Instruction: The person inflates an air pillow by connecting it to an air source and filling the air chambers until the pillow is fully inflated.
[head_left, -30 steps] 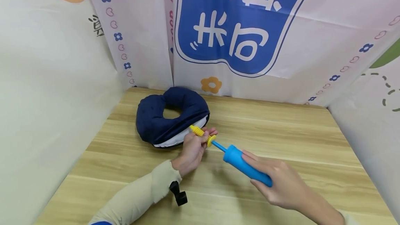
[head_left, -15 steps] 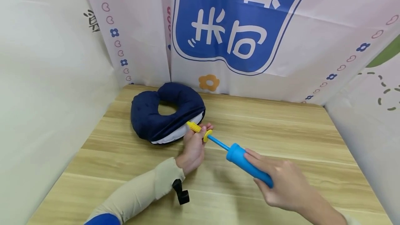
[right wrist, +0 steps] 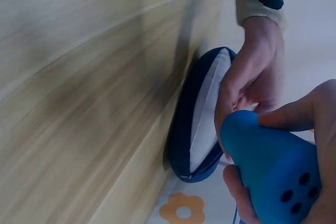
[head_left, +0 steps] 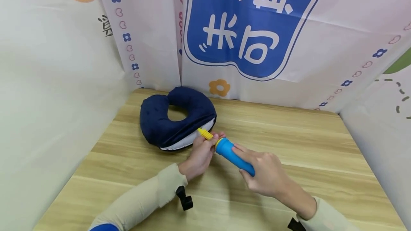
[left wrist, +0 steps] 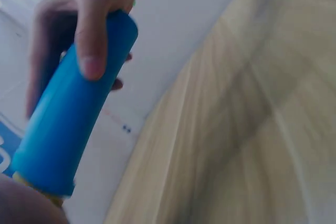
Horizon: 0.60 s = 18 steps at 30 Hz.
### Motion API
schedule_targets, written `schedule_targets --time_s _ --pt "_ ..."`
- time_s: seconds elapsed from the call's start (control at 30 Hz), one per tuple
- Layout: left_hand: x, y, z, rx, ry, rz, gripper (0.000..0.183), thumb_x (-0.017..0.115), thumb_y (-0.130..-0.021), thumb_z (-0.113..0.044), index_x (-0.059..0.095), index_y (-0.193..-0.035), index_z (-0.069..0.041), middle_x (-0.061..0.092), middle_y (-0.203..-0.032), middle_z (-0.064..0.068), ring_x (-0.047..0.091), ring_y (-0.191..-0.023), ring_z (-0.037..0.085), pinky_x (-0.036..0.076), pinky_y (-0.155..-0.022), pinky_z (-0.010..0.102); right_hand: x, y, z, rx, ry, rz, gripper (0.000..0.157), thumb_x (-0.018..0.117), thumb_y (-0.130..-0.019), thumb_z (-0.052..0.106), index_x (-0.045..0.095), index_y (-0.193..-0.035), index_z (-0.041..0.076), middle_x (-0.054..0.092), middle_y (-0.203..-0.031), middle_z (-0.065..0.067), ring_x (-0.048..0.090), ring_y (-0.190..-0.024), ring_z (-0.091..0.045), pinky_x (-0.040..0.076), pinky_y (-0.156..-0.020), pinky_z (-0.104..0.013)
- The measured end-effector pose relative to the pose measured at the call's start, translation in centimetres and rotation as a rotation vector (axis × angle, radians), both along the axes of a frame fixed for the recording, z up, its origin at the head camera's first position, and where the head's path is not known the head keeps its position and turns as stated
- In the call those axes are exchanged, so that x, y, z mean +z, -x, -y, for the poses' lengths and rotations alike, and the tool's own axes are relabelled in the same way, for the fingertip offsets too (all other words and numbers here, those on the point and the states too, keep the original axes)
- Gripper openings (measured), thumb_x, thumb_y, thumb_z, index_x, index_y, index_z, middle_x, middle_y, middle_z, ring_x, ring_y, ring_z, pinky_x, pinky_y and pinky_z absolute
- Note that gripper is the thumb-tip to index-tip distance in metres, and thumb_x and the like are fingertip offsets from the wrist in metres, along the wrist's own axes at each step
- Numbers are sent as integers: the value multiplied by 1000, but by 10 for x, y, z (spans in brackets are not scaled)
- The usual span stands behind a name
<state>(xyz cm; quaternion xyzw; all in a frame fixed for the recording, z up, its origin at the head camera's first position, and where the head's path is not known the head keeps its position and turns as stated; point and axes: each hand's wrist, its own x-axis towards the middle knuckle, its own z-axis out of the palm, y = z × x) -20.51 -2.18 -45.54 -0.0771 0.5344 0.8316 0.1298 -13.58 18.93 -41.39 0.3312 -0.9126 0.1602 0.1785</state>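
The right hand (head_left: pixel 264 174) is gripping a smooth blue pump (head_left: pixel 236 158), a fat plastic-looking cylinder with four dark holes (right wrist: pixel 304 178) in its end, and the left hand (head_left: pixel 200 156) is pinching its ribbed yellow nozzle (head_left: pixel 206 134). The tip's ending right by the white strip (head_left: pixel 183 143) of a puffy, plush-looking navy neck pillow (head_left: pixel 179 128) that's curling nearly into a ring, lying far left on the wood-grain table (head_left: pixel 289 134), with a creased printed sheet (head_left: pixel 321 56) hanging behind
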Motion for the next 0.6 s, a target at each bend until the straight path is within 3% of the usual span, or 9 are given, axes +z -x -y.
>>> schedule_targets --time_s 0.1,0.17,0.27,0.33,0.37,0.5,0.6 --pt "2 5 24 -157 149 -3 36 52 -112 -22 52 -137 4 66 -131 19 69 -116 22 56 -107 34 1 0 -4 10 -15 1 64 86 -79 16 69 -141 12 73 -137 -5 79 -83 -15 62 -65 -30" --pt "5 6 41 -231 387 -87 37 52 -112 -28 57 -135 1 69 -129 18 71 -115 25 57 -105 39 2 0 -6 13 -20 1 65 86 -80 16 68 -142 14 73 -137 -5 79 -84 -14 63 -66 -31" --pt "14 6 63 -289 803 -306 40 57 -109 -28 60 -138 -1 72 -130 18 73 -119 28 59 -104 43 5 0 -9 13 -24 3 66 87 -79 15 68 -142 15 73 -137 -4 80 -87 -15 64 -69 -34" --pt "22 3 71 -277 1069 -440 39 63 -105 -26 63 -136 -3 74 -128 13 73 -118 25 60 -100 42 6 0 -10 20 -27 4 66 87 -80 15 68 -143 14 73 -138 -5 80 -88 -15 64 -69 -34" --pt "25 2 73 -267 1152 -506 39 66 -103 -24 64 -135 -2 74 -126 12 74 -115 24 61 -97 41 6 0 -11 22 -32 5 66 87 -80 15 67 -143 14 72 -138 -5 80 -88 -15 64 -70 -34" --pt "34 -2 79 -218 1389 -739 43 70 -100 -19 63 -136 3 71 -123 16 70 -106 28 60 -90 44 6 -1 -11 26 -44 6 65 86 -80 15 68 -142 13 72 -139 -5 79 -87 -13 64 -69 -33" --pt "35 -2 84 -174 1497 -871 49 74 -97 -15 62 -139 7 68 -128 19 69 -109 31 60 -91 47 6 -2 -9 27 -51 16 65 86 -80 14 68 -142 12 72 -139 -5 79 -86 -12 64 -69 -33"
